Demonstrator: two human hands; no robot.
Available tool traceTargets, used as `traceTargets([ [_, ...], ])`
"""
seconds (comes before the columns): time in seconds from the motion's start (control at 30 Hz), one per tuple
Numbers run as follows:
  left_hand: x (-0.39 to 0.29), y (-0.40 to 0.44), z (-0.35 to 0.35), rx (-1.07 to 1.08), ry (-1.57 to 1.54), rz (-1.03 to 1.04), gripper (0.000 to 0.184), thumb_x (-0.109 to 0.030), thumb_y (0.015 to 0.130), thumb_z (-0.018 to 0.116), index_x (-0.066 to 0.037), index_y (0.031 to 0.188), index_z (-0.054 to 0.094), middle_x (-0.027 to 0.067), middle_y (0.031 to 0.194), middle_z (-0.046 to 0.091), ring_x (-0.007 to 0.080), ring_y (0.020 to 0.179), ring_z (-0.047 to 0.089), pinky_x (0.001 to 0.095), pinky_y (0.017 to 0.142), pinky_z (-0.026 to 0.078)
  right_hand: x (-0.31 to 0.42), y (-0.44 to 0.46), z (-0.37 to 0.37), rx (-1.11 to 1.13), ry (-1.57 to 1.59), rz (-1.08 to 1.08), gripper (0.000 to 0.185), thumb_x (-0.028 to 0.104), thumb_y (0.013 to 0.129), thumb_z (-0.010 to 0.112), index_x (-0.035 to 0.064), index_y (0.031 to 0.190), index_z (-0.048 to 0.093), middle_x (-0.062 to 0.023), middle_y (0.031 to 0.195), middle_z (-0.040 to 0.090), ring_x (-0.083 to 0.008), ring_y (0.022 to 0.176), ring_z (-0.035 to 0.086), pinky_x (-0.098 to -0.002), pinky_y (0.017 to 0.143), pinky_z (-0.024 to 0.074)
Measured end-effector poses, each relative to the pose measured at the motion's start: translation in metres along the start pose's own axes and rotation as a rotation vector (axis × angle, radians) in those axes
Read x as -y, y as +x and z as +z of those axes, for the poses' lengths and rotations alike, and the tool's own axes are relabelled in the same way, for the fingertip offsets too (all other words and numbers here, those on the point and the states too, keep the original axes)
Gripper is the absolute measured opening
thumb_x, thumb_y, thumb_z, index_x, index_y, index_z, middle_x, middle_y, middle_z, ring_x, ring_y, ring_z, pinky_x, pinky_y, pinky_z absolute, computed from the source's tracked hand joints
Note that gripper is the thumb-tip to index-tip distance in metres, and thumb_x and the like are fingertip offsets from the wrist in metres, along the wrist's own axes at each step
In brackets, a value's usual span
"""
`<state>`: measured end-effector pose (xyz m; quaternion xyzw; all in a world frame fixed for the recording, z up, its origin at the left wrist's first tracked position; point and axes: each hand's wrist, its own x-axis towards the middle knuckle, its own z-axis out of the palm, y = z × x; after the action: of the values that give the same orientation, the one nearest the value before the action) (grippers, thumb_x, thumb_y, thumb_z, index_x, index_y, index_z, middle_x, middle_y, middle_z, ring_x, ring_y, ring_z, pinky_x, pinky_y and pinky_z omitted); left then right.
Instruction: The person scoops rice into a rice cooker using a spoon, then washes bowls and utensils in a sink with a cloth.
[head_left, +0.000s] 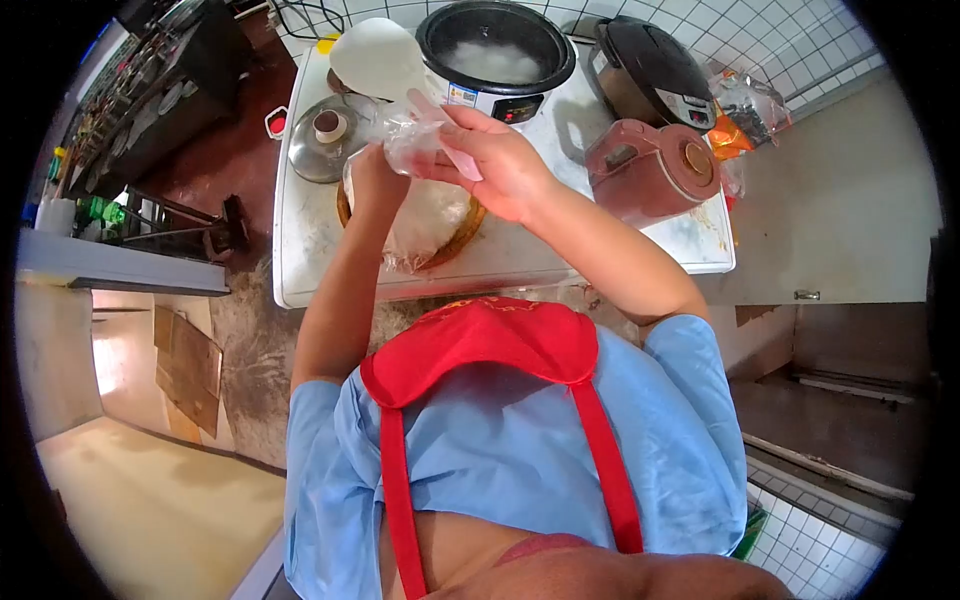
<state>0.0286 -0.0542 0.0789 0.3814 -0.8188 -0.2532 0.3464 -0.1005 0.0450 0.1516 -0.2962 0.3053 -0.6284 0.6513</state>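
Looks like a kitchen, most likely a working one rather than a home's, though hard to be sure. Shown first by the white table (310,250), set with a wide open cooker (485,101) with something white inside, a dark-lidded rice cooker (655,75), a pink kettle (640,190) and a round metal pot lid (318,148). Backed by white wall tiles (790,45) with dark joints. Told further by the dark counter (212,72) at the far left, loaded with dishes (170,97) and other small wares. Laid there with a dull red floor (240,125). Fitted at the right with a pale cabinet (830,200). Matched, too, by a red apron (490,350) over a light blue shirt (500,450).
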Motion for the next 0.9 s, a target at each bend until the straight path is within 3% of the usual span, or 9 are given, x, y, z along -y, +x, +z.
traceTargets([
  [0.13, 0.075, 0.005, -0.005, -0.245, -0.054, -0.039, 0.023, -0.009, 0.078, 0.056, 0.003, 0.096, 0.056, 0.0196, 0.095, 0.059, 0.0308, 0.087, 0.059, 0.0348, 0.074, 0.047, 0.017, -0.021, -0.010, -0.173, -0.227, -0.015, 0.036, 0.017, 0.089, 0.048, 0.0018, 0.121, 0.042, -0.0068, 0.105, 0.052, -0.0180, 0.093, 0.056, -0.0305, 0.076, 0.0469],
  [0.23, 0.069, -0.008, -0.033, -0.419, -1.136, -0.689, 0.024, -0.011, 0.083, 0.055, 0.001, 0.103, 0.054, 0.0144, 0.100, 0.058, 0.0257, 0.089, 0.058, 0.0353, 0.076, 0.048, 0.008, -0.050, -0.053, -0.321, -0.451, 0.113, 0.037, 0.017, 0.090, 0.047, 0.0013, 0.123, 0.042, -0.0054, 0.100, 0.055, -0.0128, 0.083, 0.055, -0.0234, 0.065, 0.0440],
  [0.33, 0.101, -0.022, -0.025, -0.497, -1.356, -0.605, 0.028, -0.013, 0.086, 0.052, 0.000, 0.111, 0.049, 0.0109, 0.106, 0.055, 0.0233, 0.093, 0.057, 0.0374, 0.078, 0.048, -0.018, -0.071, -0.096, -0.354, -0.676, 0.273, 0.041, 0.011, 0.088, 0.046, 0.0010, 0.127, 0.038, -0.0051, 0.102, 0.055, -0.0104, 0.070, 0.051, -0.0215, 0.058, 0.0410],
  [0.47, 0.105, -0.025, -0.016, -0.498, -1.396, -0.608, 0.031, -0.015, 0.088, 0.051, 0.001, 0.114, 0.047, 0.0117, 0.107, 0.055, 0.0246, 0.095, 0.056, 0.0366, 0.082, 0.047, -0.045, -0.073, -0.106, -0.350, -0.948, 0.243, 0.049, 0.002, 0.082, 0.043, 0.0010, 0.131, 0.034, -0.0062, 0.105, 0.054, -0.0097, 0.068, 0.050, -0.0207, 0.057, 0.0402],
  [0.57, 0.089, -0.026, -0.025, -0.463, -1.402, -0.587, 0.032, -0.015, 0.087, 0.052, 0.001, 0.114, 0.047, 0.0122, 0.105, 0.056, 0.0242, 0.095, 0.055, 0.0349, 0.081, 0.046, -0.067, -0.055, -0.121, -0.301, -1.287, 0.134, 0.049, -0.002, 0.079, 0.040, 0.0011, 0.128, 0.037, -0.0131, 0.109, 0.053, -0.0149, 0.077, 0.056, -0.0253, 0.065, 0.0446],
  [0.67, 0.089, -0.028, -0.026, -0.475, -1.131, -0.658, 0.034, -0.015, 0.085, 0.055, 0.000, 0.114, 0.048, 0.0110, 0.105, 0.056, 0.0220, 0.096, 0.054, 0.0320, 0.082, 0.043, -0.075, -0.030, -0.116, -0.235, -1.424, 0.066, 0.046, -0.003, 0.079, 0.041, 0.0005, 0.125, 0.041, -0.0169, 0.107, 0.053, -0.0202, 0.083, 0.058, -0.0295, 0.075, 0.0451],
  [0.77, 0.105, -0.034, -0.026, -0.418, -0.982, -0.386, 0.034, -0.014, 0.081, 0.059, 0.000, 0.110, 0.050, 0.0072, 0.104, 0.056, 0.0173, 0.096, 0.052, 0.0287, 0.083, 0.041, -0.094, -0.017, -0.134, -0.276, -1.396, -0.029, 0.042, 0.000, 0.079, 0.046, 0.0010, 0.121, 0.044, -0.0183, 0.106, 0.052, -0.0236, 0.087, 0.058, -0.0322, 0.079, 0.0449],
  [0.87, 0.108, -0.054, -0.052, -0.135, -1.006, -0.506, 0.036, -0.011, 0.077, 0.062, 0.000, 0.110, 0.051, 0.0043, 0.103, 0.056, 0.0136, 0.096, 0.051, 0.0278, 0.085, 0.039, -0.090, -0.014, -0.142, -0.265, -1.457, -0.093, 0.041, 0.009, 0.078, 0.054, 0.0019, 0.117, 0.047, -0.0198, 0.106, 0.051, -0.0294, 0.087, 0.056, -0.0351, 0.078, 0.0454],
  [0.9, 0.093, -0.061, -0.067, -0.039, -0.935, -0.471, 0.046, -0.011, 0.075, 0.063, 0.000, 0.116, 0.047, 0.0050, 0.106, 0.054, 0.0134, 0.096, 0.050, 0.0290, 0.083, 0.040, -0.086, -0.015, -0.142, -0.231, -1.492, -0.104, 0.041, 0.012, 0.077, 0.057, 0.0021, 0.116, 0.048, -0.0204, 0.106, 0.051, -0.0319, 0.087, 0.055, -0.0361, 0.078, 0.0456],
])
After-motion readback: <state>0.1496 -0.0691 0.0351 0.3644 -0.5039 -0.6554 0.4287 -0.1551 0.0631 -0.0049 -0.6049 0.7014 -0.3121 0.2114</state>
